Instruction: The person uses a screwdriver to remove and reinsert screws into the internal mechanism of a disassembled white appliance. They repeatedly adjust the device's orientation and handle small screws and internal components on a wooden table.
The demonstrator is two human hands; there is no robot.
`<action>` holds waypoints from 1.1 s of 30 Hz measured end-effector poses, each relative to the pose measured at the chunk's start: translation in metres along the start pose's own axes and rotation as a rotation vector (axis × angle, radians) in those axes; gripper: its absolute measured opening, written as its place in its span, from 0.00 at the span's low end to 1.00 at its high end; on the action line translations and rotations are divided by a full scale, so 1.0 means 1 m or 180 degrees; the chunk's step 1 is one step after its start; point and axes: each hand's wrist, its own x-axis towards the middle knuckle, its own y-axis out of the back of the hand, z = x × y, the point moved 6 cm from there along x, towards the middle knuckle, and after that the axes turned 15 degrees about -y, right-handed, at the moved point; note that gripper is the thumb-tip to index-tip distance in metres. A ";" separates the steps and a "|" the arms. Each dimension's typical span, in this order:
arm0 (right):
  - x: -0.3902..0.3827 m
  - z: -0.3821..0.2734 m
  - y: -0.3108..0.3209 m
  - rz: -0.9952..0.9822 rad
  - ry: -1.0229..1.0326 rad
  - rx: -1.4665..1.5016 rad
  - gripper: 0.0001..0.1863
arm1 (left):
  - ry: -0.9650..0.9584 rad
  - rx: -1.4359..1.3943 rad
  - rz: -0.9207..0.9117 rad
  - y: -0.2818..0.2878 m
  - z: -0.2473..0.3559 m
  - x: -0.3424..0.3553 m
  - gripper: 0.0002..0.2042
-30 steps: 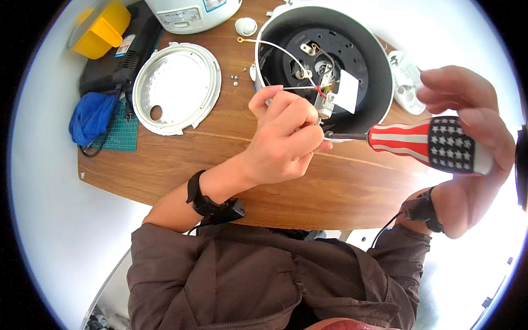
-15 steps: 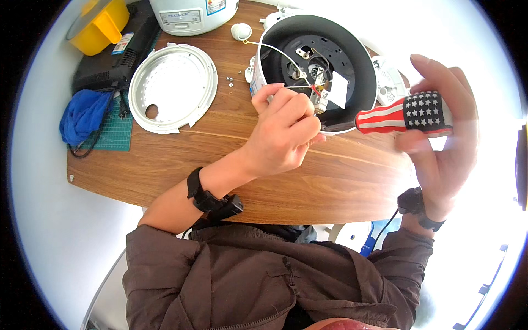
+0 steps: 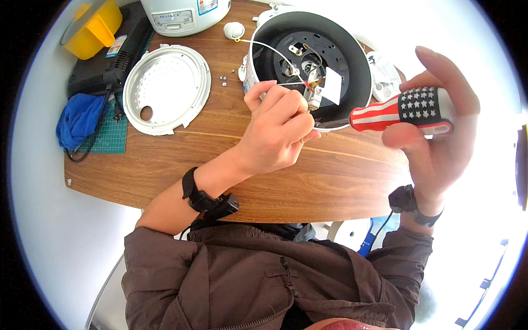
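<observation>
The open rice cooker body (image 3: 364, 82), lying with its dark hollow facing me, holds wires and metal fittings inside. My left hand (image 3: 279, 122) is closed at its near rim; what its fingers pinch is hidden. My right hand (image 3: 440, 132) holds a screwdriver (image 3: 379, 114) by its thick handle with red and white stripes and white stars on black. The screwdriver lies nearly level, its shaft running left across the rim to the fingers of my left hand. The tip is hidden there. A white wire (image 3: 269, 46) arcs out over the left rim to a ring terminal.
A round white perforated cover (image 3: 170, 82) lies to the left, with several small screws (image 3: 223, 81) beside it. Beyond are a small white round part (image 3: 234, 30) and a pale appliance (image 3: 187, 16). A blue cloth (image 3: 82, 121) sits on a green cutting mat (image 3: 113, 137).
The right hand's fingers and thumb have shifted around the handle, which has turned slightly. My left hand stays at the rim. The whole view has shifted a little.
</observation>
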 end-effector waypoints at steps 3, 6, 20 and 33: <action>0.008 -0.008 -0.003 0.0257 0.0039 0.0194 0.45 | -0.0007 -0.0011 0.0023 0.000 0.000 0.000 0.14; 0.000 -0.007 0.002 -0.0070 0.0120 0.0003 0.47 | 0.0011 -0.0016 0.0023 0.000 0.000 0.000 0.13; -0.004 -0.010 -0.002 0.0151 0.0135 -0.0128 0.42 | -0.0037 -0.0025 0.0008 -0.001 0.001 0.001 0.13; -0.010 -0.003 0.004 0.0086 -0.0100 -0.0250 0.38 | 0.0043 -0.0049 0.0020 -0.003 0.000 0.002 0.15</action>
